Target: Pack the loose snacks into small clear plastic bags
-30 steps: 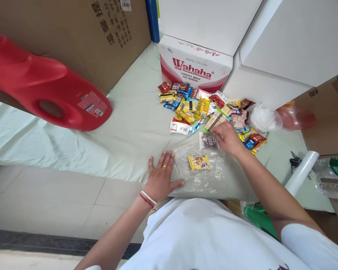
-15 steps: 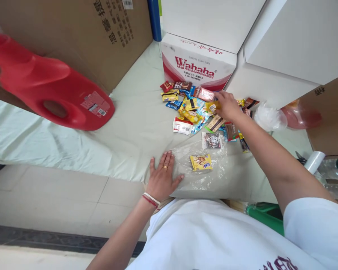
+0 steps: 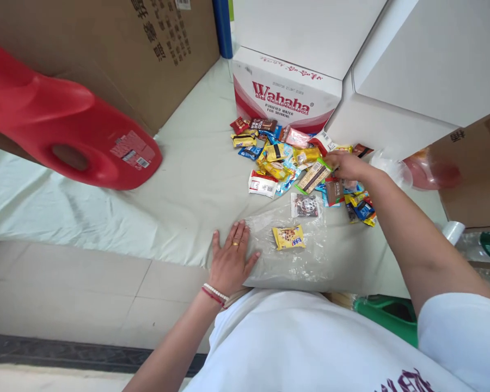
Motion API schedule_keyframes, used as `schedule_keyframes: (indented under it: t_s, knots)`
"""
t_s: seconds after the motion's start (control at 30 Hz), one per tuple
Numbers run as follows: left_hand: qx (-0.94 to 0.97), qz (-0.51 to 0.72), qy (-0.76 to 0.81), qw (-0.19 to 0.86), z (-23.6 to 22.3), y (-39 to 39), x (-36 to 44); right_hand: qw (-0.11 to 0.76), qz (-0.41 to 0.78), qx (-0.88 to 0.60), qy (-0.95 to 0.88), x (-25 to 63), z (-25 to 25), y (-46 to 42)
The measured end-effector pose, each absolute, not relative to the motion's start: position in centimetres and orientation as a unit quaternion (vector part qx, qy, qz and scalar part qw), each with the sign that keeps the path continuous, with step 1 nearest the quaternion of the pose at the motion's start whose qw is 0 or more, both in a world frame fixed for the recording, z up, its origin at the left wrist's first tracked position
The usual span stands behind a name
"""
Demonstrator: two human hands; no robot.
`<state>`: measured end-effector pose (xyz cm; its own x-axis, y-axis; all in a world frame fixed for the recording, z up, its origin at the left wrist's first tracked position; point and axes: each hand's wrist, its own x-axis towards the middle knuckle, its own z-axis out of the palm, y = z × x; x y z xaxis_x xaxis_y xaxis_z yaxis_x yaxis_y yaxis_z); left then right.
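My left hand point(image 3: 231, 261) lies flat with fingers spread on the left edge of a clear plastic bag point(image 3: 265, 269). On the bag are a yellow snack packet point(image 3: 289, 238) and, higher up, a dark snack packet with clear edges point(image 3: 305, 206). My right hand point(image 3: 347, 165) reaches into the pile of wrapped snacks point(image 3: 275, 152). Its fingers bend together at the upper end of a green-edged snack bar point(image 3: 313, 176); the fingertips are partly hidden, and a grip cannot be made out. Just above them rests a red-and-white packet point(image 3: 322, 142).
A Wahaha water carton point(image 3: 286, 98) stands behind the pile. At left is a large red jug point(image 3: 77, 125) before a brown cardboard box point(image 3: 106, 49). Crumpled clear plastic point(image 3: 392, 169), a red container point(image 3: 430, 171) and bottles point(image 3: 485, 247) are at right.
My right hand has shifted right and down from the yellow packet to the green-edged snack bar, uncovering the red-and-white packet. My left hand stays flat on the bag.
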<state>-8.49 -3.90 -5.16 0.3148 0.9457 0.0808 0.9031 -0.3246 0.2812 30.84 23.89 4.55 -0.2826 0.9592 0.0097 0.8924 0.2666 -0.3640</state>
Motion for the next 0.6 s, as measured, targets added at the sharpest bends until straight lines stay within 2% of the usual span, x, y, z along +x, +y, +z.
schedule_keyframes:
  t_s: [0.17,0.27,0.47,0.53,0.6]
  knots:
    - [0.802,0.109,0.58,0.095,-5.1,-3.9,-8.4,0.165,0.064,-0.641,-0.746,25.9,6.0,24.5]
    - [0.796,0.113,0.587,0.097,-5.1,-3.9,-8.2,0.188,0.067,-0.619,-0.76,19.7,5.6,24.6]
    - [0.794,0.104,0.594,0.08,-4.9,-4.2,-8.7,0.05,0.078,-0.663,-0.743,9.0,2.5,25.5]
    - [0.797,0.097,0.59,0.082,-4.8,-4.3,-9.2,0.054,0.082,-0.655,-0.749,9.1,2.8,25.4]
    - [0.784,0.118,0.606,0.067,-5.0,-4.5,-9.7,0.104,0.098,-0.621,-0.771,11.0,4.2,24.2]
